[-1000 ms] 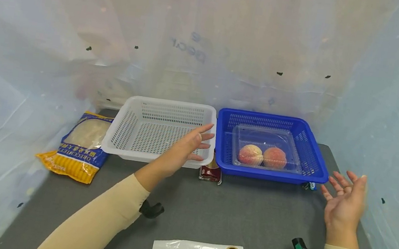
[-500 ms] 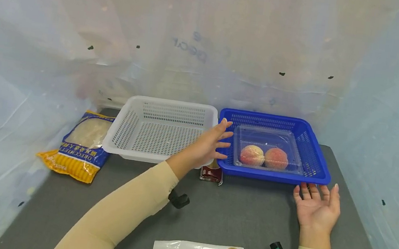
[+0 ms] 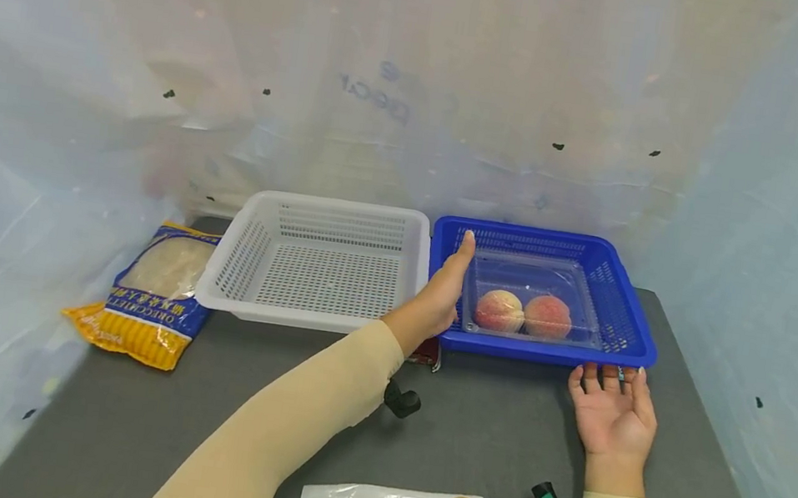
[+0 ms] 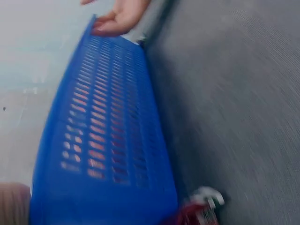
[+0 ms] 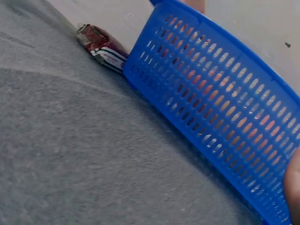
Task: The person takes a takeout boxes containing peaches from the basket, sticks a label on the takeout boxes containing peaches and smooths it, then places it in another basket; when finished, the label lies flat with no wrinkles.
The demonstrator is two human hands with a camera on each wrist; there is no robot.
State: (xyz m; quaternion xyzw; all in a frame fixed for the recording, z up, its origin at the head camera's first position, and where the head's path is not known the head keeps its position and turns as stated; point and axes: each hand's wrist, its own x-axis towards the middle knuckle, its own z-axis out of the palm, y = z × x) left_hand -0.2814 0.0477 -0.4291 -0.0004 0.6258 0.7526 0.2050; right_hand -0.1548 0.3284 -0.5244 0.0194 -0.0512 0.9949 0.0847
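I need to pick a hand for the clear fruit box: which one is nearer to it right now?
Left. The left hand is inside the blue basket, right against the left side of the clear box of peaches. The right hand is outside, palm up at the basket's front right rim.

The left hand has moved rightward from over the white basket to the left wall of the blue basket, fingers straight against it. The right hand has dropped from mid-air at right of frame, fingertips now at the blue basket's near rim.
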